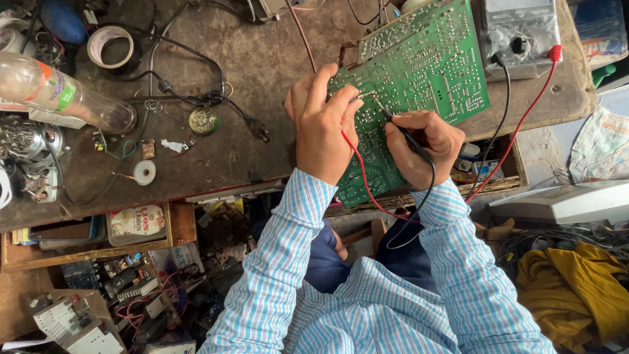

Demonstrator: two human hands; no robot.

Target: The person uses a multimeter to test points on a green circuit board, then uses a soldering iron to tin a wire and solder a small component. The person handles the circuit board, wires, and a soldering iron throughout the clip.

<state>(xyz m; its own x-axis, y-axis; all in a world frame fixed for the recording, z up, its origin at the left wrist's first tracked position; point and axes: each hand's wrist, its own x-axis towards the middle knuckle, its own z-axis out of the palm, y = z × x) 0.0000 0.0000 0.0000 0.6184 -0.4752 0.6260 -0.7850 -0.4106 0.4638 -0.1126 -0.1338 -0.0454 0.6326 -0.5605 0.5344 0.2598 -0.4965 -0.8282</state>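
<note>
A large green circuit board (432, 65) lies solder side up, tilted across the edge of a worn brown workbench (262, 59). My left hand (321, 128) rests on the board and pinches a thin probe with a red lead (360, 174), its tip touching the solder side. My right hand (422, 147) grips a black probe (400, 128) with a black lead, its tip pressed to the board close beside the other tip. Both leads run to a grey multimeter (521, 33) at the top right.
On the bench lie a tape roll (110, 46), a clear plastic bottle (59, 92), a small round tin (204, 120), a solder spool (144, 172) and black cables. An open drawer of parts (98, 233) sits lower left. A yellow cloth (576, 288) lies at right.
</note>
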